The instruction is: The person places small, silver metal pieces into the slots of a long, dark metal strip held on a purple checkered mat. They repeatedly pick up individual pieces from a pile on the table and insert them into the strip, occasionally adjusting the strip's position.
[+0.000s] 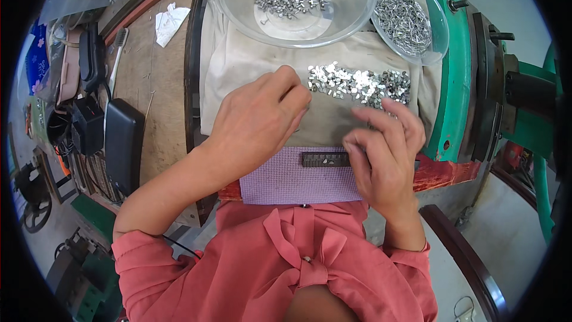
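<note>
Silver metal is seen in a loose band of chips (pixel 363 85), spread on the pale cloth (pixel 232 62) just beyond both hands. The left hand (pixel 262 110) is held to the left of the chips, fingers curled inward, tips bunched low over the cloth; whether anything is pinched there cannot be told. The right hand (pixel 387 155) is held below the right part of the chips, fingers bent and spread, thumb brought near the forefinger; a grasp cannot be confirmed.

A dark block (pixel 325 160) is laid lengthwise on the purple mat (pixel 286 182), its right part hidden by the right hand. Small bright bits are noted on its top.

Farther off, more chips are heaped in the clear tub (pixel 235 15). The smaller bowl (pixel 441 45), set beside it on the right, is filled with thin metal pins (pixel 402 21). Green machinery (pixel 448 89) is seen at far right. To the left, a crumpled paper (pixel 172 24), a toothbrush (pixel 118 53) and a black case (pixel 124 143) are noted.
</note>
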Demonstrator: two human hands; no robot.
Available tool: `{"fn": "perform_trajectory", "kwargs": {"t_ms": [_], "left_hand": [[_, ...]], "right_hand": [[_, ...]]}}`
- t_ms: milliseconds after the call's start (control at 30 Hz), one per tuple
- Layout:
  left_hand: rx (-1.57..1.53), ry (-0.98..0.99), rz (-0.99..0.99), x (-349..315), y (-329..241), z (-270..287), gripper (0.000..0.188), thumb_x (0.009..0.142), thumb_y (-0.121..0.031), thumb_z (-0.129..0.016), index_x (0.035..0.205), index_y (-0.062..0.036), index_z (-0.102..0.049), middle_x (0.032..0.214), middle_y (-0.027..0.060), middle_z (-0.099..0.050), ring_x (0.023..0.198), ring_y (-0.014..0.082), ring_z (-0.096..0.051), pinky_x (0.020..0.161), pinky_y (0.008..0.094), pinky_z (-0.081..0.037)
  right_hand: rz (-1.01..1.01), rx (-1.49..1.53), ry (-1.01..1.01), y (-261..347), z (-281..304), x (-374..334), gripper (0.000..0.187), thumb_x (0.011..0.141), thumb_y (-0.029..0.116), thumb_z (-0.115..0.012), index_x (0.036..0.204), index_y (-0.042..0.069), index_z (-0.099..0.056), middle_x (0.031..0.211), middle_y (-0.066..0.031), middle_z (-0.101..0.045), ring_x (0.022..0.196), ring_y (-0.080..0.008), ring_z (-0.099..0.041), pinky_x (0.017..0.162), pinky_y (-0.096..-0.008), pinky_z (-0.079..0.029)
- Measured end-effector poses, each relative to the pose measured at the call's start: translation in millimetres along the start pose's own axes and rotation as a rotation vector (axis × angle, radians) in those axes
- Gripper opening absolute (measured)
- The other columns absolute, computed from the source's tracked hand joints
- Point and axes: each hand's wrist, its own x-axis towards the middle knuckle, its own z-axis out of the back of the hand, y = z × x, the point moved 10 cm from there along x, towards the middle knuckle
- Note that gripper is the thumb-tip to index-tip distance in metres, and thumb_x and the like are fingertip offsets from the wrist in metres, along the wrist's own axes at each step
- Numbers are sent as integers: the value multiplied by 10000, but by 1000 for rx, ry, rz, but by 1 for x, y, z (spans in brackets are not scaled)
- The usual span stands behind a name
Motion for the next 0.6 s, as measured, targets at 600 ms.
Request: {"fn": "perform_trajectory", "kwargs": {"t_ms": [600], "left_hand": [[-17,-86,32,0,6,2,120,844,-70,-720,926,-57,-633,919,82,-579,764,315,-631,648,415,-499]], "right_hand": [[117,-33,-56,-11,-18,38,182,725,113,-795,893,117,-728,1070,-20,-648,1133,-287,-561,1006,-464,-357]]}}
